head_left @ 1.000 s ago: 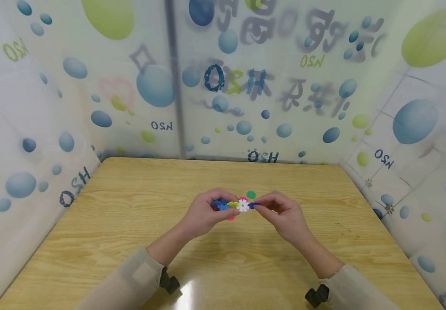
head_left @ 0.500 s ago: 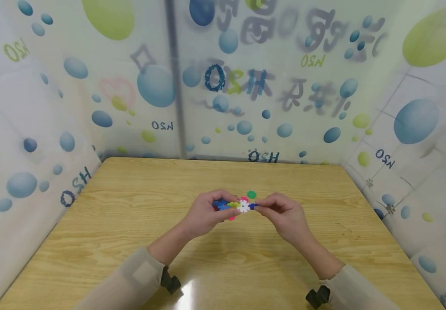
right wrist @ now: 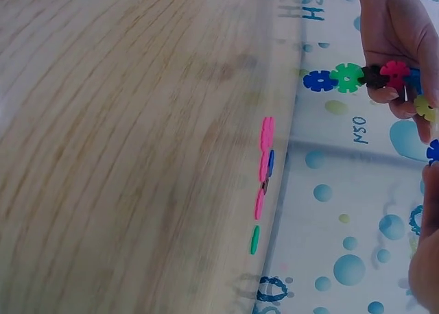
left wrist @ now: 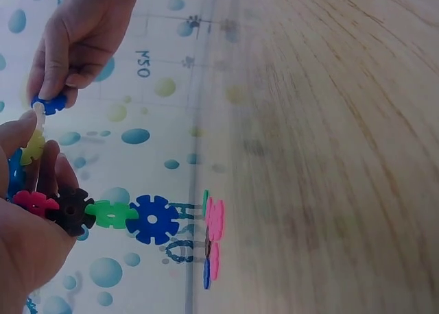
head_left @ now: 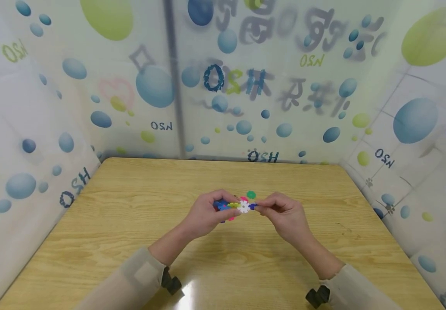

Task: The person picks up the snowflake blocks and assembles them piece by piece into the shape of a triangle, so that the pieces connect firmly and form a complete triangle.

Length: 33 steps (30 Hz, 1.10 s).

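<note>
My left hand (head_left: 203,216) holds a chain of notched plastic snowflake discs above the table. In the left wrist view, a blue disc (left wrist: 152,219), a green disc (left wrist: 112,215), a black disc (left wrist: 71,211) and a pink disc (left wrist: 33,203) hang along its lower part. Beyond a partly covered blue disc come a yellow disc (left wrist: 33,148) and, at the chain's end, a white disc (head_left: 244,206). Between thumb and fingers, my right hand (head_left: 288,217) pinches a dark blue disc (left wrist: 51,104) at the white disc's edge. Whether their slots are joined I cannot tell.
Loose discs lie on the wooden table (head_left: 129,206) behind the hands: a green disc (right wrist: 254,240), several pink discs (right wrist: 263,164), a blue disc (right wrist: 271,163) and a dark one. Patterned curtains (head_left: 215,129) border the table's back and sides.
Both hands stay nearly in place, with the dark blue disc held against the white one throughout. Only slight shifts of the hands and discs show.
</note>
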Available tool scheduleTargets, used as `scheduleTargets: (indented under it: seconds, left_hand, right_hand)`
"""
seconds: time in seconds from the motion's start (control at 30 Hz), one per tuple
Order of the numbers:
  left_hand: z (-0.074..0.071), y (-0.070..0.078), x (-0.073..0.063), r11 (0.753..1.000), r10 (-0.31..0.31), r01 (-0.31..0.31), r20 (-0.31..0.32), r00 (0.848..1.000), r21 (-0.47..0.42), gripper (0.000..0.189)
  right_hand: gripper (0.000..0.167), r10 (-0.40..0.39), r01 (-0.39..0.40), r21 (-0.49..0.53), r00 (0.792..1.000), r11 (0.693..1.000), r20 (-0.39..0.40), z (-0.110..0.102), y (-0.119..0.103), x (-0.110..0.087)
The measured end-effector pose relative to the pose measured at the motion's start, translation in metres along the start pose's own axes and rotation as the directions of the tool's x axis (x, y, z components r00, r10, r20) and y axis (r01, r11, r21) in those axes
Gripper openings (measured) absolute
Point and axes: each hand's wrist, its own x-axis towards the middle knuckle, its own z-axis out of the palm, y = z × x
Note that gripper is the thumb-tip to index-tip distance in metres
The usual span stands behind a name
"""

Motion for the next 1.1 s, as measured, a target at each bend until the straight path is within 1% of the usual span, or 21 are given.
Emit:
scheduleTargets:
  seconds: [0.17, 0.2, 0.33, 0.43, 0.6, 0.8, 0.87, 0.97, 1.1]
  left_hand:
    - [0.001, 0.002, 0.0, 1.0, 0.0, 0.0, 0.009, 1.0, -0.006, 0.018]
    - [0.0, 0.002, 0.0, 1.0, 0.002, -0.002, 0.005, 1.0, -0.004, 0.018]
    - [-0.001, 0.006, 0.002, 1.0, 0.025, -0.025, -0.021, 0.999, 0.016, 0.018]
    - [-0.002, 0.007, 0.003, 0.999, 0.036, -0.036, -0.024, 0.999, 0.019, 0.018]
    - [-0.002, 0.006, 0.004, 1.0, 0.023, -0.023, -0.004, 1.0, -0.018, 0.021]
    - [-0.001, 0.003, 0.004, 1.0, 0.007, -0.007, -0.006, 1.0, -0.024, 0.022]
    - [-0.002, 0.002, 0.003, 1.0, -0.007, 0.006, -0.013, 1.0, -0.024, 0.022]
    - [-0.003, 0.001, 0.002, 0.999, -0.037, 0.036, -0.028, 0.999, -0.016, 0.023]
    - [-0.004, 0.0, 0.001, 0.998, -0.061, 0.061, -0.039, 0.997, -0.008, 0.025]
  right_hand:
    - [0.014, -0.039, 0.039, -0.022, 0.999, 0.999, -0.002, 0.002, -0.004, 0.001]
    - [0.015, -0.05, 0.05, -0.034, 0.999, 0.998, -0.002, 0.002, -0.005, 0.002]
    - [0.012, -0.048, 0.047, -0.067, 0.999, 0.997, -0.004, 0.003, -0.009, 0.007]
    - [0.01, -0.025, 0.025, -0.053, 1.0, 0.998, 0.007, 0.002, -0.01, 0.009]
    - [0.011, 0.021, -0.02, -0.026, 0.999, 0.999, 0.025, 0.0, -0.008, 0.008]
    - [0.012, 0.076, -0.073, -0.064, 0.996, 0.995, 0.042, -0.002, -0.005, 0.009]
    - [0.013, 0.096, -0.092, -0.071, 0.994, 0.993, 0.056, -0.004, -0.003, 0.009]
    - [0.017, 0.133, -0.13, -0.054, 0.988, 0.99, 0.072, -0.008, 0.0, 0.01]
    - [0.021, 0.184, -0.181, -0.048, 0.981, 0.982, 0.064, -0.015, 0.009, 0.013]
